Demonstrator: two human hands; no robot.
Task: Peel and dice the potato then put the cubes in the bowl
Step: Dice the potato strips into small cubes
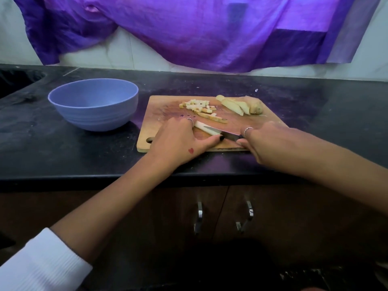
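I see the potato strip (204,128) lying between my hands, its long axis crossing the knife (222,133); left hand (180,139) pins it, right hand (260,141) grips the handle (bowl (93,103) beyond left).

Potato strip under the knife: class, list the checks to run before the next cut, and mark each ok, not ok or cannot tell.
1. Left hand holds the potato strip steady: ok.
2. Right hand grips the knife: ok.
3. Left thumb clear of the blade: not ok, the thumb tip lies right beside it.
4. Cutting board flat on the counter: ok.
5. Bowl within reach, left of the board: ok.
6. Bowl empty: cannot tell.
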